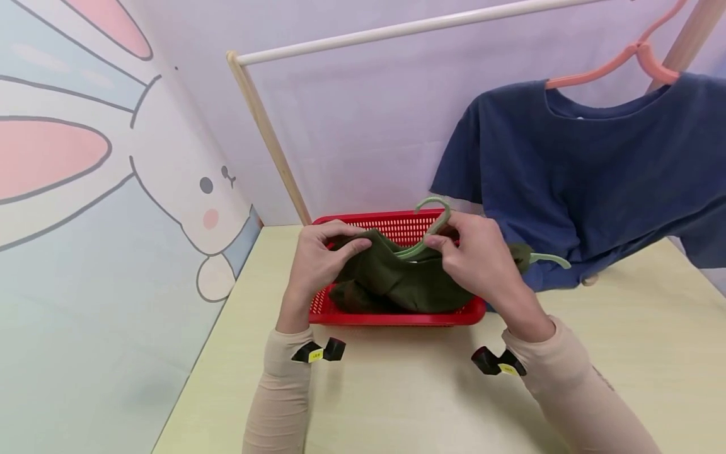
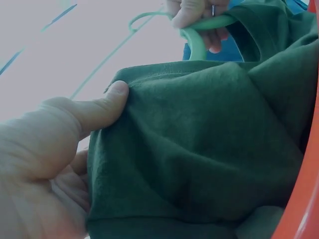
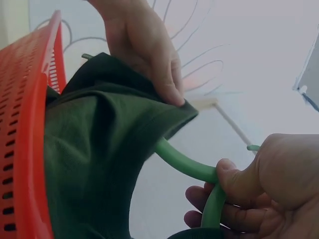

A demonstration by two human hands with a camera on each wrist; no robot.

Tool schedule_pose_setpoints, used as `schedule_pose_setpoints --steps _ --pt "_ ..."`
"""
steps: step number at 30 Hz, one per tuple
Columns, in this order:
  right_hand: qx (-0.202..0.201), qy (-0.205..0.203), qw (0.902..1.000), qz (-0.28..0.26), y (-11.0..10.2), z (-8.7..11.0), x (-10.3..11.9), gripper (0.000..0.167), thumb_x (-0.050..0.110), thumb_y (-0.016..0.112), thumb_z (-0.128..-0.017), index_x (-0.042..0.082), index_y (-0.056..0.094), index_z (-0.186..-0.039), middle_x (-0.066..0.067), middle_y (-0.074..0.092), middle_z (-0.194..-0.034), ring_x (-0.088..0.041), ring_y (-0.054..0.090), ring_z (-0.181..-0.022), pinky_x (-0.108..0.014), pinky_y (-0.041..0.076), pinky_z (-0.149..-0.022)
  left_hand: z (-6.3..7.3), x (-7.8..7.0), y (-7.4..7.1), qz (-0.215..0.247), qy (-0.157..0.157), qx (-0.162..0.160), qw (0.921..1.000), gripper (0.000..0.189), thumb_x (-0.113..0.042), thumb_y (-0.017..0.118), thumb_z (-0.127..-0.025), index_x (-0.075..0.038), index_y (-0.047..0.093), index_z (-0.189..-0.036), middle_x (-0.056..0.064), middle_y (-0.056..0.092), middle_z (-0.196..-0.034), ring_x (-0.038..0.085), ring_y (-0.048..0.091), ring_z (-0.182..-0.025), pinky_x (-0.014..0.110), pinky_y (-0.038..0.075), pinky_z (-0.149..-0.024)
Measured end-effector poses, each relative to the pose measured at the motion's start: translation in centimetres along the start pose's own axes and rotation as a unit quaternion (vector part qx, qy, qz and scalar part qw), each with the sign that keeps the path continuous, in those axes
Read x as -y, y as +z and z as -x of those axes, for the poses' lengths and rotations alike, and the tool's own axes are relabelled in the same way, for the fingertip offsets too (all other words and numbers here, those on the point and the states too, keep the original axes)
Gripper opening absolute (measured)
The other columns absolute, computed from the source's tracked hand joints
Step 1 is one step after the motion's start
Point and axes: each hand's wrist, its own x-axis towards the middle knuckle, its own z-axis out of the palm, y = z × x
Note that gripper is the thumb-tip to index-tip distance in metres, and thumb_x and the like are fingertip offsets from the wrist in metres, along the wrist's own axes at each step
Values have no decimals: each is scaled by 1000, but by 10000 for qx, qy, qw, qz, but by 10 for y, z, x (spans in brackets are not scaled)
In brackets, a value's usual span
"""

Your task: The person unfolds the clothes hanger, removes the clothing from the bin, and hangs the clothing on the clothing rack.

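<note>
A dark green shirt [image 1: 408,287] lies bunched in and over a red basket [image 1: 391,320]. My left hand [image 1: 313,260] pinches the shirt by the edge of its neckline, thumb on the outer side of the cloth [image 2: 189,134]. In my right hand [image 1: 479,252] is a light green clothes hanger [image 1: 442,221], gripped just below its hook between thumb and fingers. One hanger arm runs into the neck opening, as the right wrist view shows along the green bar [image 3: 187,165]. The other arm's tip pokes out past the shirt on the right. Cloth hides the rest of the hanger.
Behind the basket stands a rack with a white rail [image 1: 397,29] and wooden posts. At right a navy shirt [image 1: 539,170] hangs on an orange hanger [image 1: 601,69], its hem reaching the pale yellow tabletop [image 1: 391,391]. A wall with a rabbit drawing [image 1: 170,170] borders the left side.
</note>
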Motion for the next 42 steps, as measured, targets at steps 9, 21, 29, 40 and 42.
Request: schedule_pose_setpoints --steps 9,21,29,40,42 --pt "230 -186 9991 -315 10 2 2 5 12 81 -103 9 80 -106 -5 78 -92 -23 65 -77 -40 55 -70 -1 -3 10 -7 246 295 9993 18 -8 92 -92 -11 89 -110 2 84 -107 17 77 -100 32 63 -91" --pt "-546 -190 9973 -449 -1 1 0 3 11 82 -102 8 81 -104 -5 78 -92 -22 65 -76 -31 52 -65 0 -7 10 -1035 301 657 9920 40 -11 99 -85 -10 87 -123 0 85 -115 14 79 -109 35 63 -98" --pt "-693 -213 9960 -526 -5 1 0 7 13 82 -103 8 80 -107 -7 78 -91 -23 62 -74 -26 48 -62 0 -6 8 -1781 366 446 9823 37 -14 101 -84 -11 87 -118 1 85 -111 17 79 -105 38 63 -97" --pt "-622 -377 9961 -494 -15 1 0 12 16 84 -102 10 80 -112 -6 80 -97 -21 67 -80 -17 52 -70 1 -6 6 -1949 177 163 9805 16 -14 99 -87 -13 86 -96 -1 82 -91 17 73 -85 38 63 -77" --pt "-578 -450 9963 -449 -25 1 -3 22 17 85 -101 12 79 -121 -5 81 -106 -22 73 -88 -12 53 -76 1 -6 2 -1793 155 55 9837 15 -12 98 -87 -12 86 -95 -1 82 -90 17 72 -84 38 63 -75"
